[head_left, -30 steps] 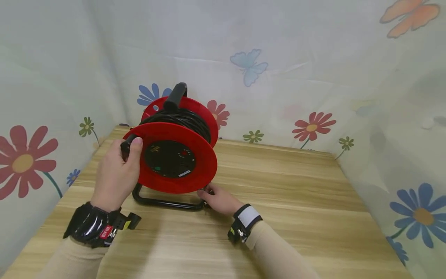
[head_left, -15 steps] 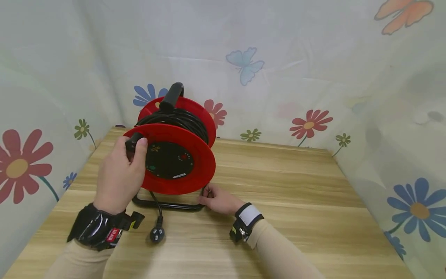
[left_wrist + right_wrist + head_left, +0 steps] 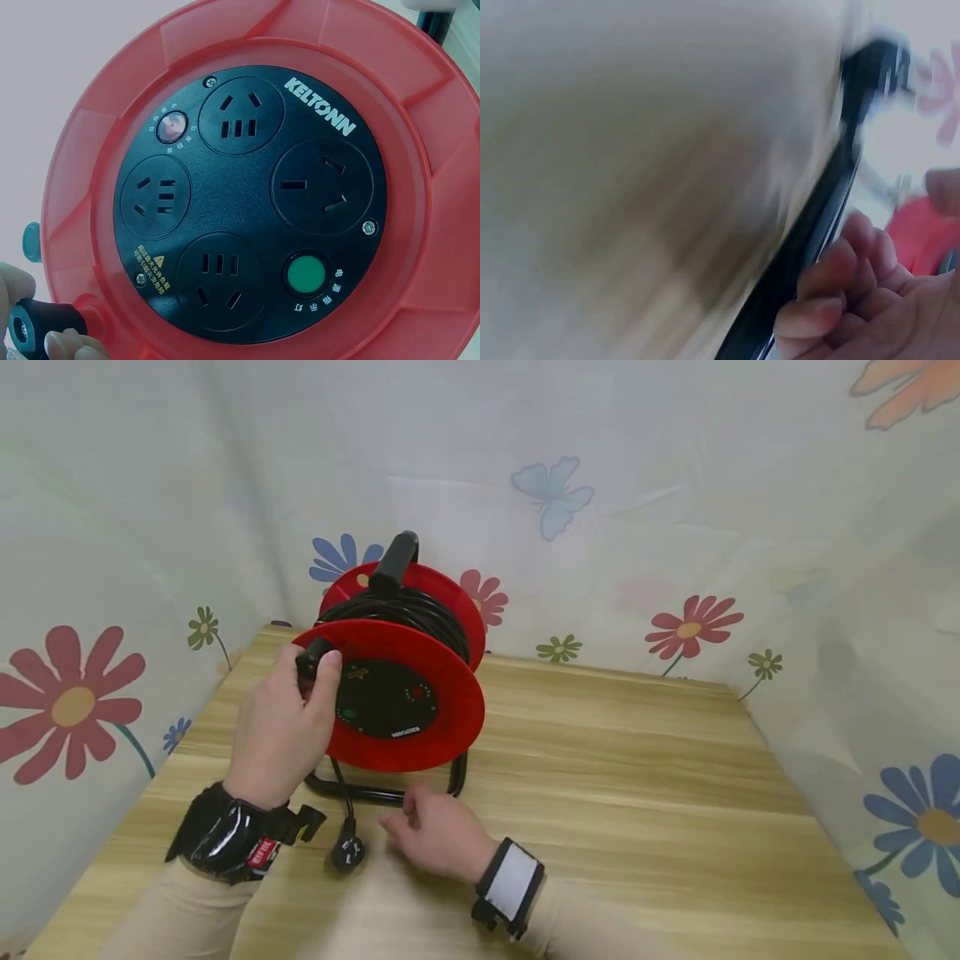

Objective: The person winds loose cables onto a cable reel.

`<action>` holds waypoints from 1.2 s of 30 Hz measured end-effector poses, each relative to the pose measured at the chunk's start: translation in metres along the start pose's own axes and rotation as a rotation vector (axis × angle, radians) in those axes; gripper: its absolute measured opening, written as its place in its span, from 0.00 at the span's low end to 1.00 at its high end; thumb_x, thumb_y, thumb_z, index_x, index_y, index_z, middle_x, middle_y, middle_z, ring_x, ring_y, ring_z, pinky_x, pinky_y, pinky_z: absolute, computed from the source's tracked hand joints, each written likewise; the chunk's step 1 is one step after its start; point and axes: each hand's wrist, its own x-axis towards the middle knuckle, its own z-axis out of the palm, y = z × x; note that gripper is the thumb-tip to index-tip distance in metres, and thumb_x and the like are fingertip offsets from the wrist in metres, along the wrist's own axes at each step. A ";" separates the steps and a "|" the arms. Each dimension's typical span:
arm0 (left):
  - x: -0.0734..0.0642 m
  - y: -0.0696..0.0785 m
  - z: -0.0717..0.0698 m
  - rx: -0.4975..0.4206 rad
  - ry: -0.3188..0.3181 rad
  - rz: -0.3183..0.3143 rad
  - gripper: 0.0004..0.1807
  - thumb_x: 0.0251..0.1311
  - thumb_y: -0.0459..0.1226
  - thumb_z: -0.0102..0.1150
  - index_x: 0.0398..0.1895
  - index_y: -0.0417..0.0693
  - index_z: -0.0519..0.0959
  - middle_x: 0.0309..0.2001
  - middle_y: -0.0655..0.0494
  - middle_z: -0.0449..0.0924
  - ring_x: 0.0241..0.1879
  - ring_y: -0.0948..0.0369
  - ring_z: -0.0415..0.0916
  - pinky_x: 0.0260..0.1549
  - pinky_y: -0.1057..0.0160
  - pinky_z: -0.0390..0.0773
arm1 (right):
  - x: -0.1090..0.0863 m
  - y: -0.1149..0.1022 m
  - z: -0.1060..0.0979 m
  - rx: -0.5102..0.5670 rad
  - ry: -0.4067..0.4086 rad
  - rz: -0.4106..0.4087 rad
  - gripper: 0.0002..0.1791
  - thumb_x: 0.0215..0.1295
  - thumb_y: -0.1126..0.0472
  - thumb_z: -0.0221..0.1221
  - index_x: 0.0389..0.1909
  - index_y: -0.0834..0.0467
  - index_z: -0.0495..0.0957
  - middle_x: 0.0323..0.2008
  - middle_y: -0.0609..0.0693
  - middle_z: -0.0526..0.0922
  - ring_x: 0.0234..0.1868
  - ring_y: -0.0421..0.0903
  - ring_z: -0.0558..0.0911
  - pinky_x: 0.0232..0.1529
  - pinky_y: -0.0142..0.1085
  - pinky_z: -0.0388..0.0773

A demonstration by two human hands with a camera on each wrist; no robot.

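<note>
A red cable reel point(image 3: 459, 714) wound with black cable point(image 3: 420, 614) stands tilted slightly on its black tube frame point(image 3: 369, 793). My left hand point(image 3: 276, 739) grips the small black crank knob point(image 3: 311, 660) at the left of the front disc; the left wrist view shows fingers around that knob point(image 3: 41, 330). Below the disc a cord hangs down to a black plug point(image 3: 348, 850). My right hand point(image 3: 442, 833) is just in front of the frame, right of the plug, holding nothing. In the right wrist view its fingers point(image 3: 825, 270) bend loosely beside the blurred frame tube.
Several sockets, a red button point(image 3: 172, 127) and a green indicator lamp point(image 3: 306, 274) are set in the reel's black centre panel point(image 3: 232, 187). A black carrying handle point(image 3: 393, 564) tops the reel. Flower-printed sheeting point(image 3: 600, 560) encloses the wooden tabletop point(image 3: 637, 777) behind and at both sides.
My right hand has left the right corner of the frame and moved left toward the plug. The plug and cord came into view under the disc. My left hand keeps hold of the knob.
</note>
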 end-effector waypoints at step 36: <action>-0.002 -0.012 -0.002 0.038 -0.005 -0.035 0.29 0.69 0.58 0.33 0.41 0.40 0.66 0.25 0.44 0.70 0.22 0.51 0.68 0.13 0.61 0.67 | 0.000 0.064 -0.027 0.156 0.016 0.097 0.18 0.63 0.50 0.52 0.51 0.54 0.66 0.27 0.50 0.79 0.18 0.41 0.74 0.16 0.35 0.73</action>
